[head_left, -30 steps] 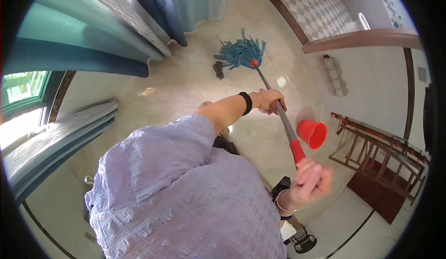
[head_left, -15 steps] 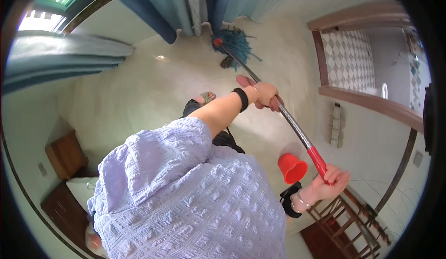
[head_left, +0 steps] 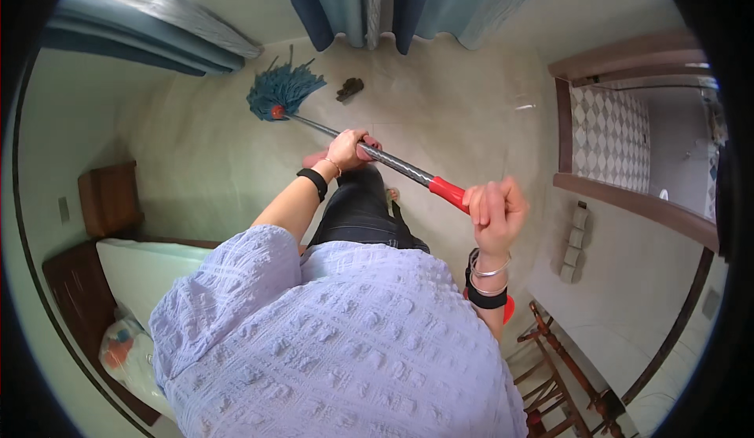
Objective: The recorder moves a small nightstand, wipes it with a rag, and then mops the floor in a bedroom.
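Observation:
A mop (head_left: pixel 399 166) slants across the view, with a dark metal pole and a red handle end. Its blue-green string head (head_left: pixel 284 93) lies spread on the tiled floor at the far left, below the curtains. My left hand (head_left: pixel 351 151) is closed round the pole about midway along it. The red grip at the near end is held by my right hand (head_left: pixel 495 210), its fingers curled over it. A small dark object (head_left: pixel 350 89), too unclear to name, lies on the floor to the right of the strings.
Blue curtains (head_left: pixel 440 6) hang to the floor at the back. On the right is a brown-framed doorway (head_left: pixel 628 195). A red bucket (head_left: pixel 509 309) shows partly behind my right wrist, near a wooden rack (head_left: pixel 550 359). A bed (head_left: pixel 149 269) and wooden cabinet (head_left: pixel 111 200) stand left.
The mop head has swept left across the floor, away from the dark object. Both hands moved left with the pole, and my right hand rose in view. The view has shifted too.

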Demonstrator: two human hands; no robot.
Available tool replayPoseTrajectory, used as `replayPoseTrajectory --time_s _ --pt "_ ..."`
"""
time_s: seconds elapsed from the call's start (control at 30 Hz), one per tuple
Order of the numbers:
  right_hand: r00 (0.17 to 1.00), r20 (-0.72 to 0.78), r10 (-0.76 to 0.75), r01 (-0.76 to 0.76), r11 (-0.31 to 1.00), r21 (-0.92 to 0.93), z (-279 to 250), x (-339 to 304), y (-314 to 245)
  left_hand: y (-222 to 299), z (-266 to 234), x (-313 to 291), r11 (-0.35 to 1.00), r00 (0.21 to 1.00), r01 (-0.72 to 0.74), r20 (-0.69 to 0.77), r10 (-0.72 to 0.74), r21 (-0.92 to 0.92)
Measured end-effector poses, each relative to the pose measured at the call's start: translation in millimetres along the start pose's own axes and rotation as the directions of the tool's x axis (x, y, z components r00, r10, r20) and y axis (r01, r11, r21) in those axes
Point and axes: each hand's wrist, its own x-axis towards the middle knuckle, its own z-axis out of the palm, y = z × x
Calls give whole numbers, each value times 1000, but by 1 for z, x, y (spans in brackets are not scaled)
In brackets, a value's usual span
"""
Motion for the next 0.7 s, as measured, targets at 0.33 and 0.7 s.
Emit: replayPoseTrajectory --time_s 0.33,0.7 --pt "904 376 -203 343 870 -355 -6 -46 -87 78 46 8 982 963 -185 -203 176 -26" --pt "874 -130 -468 345 786 -512 -11 -141 -169 223 136 -6 726 757 -392 250 604 -566"
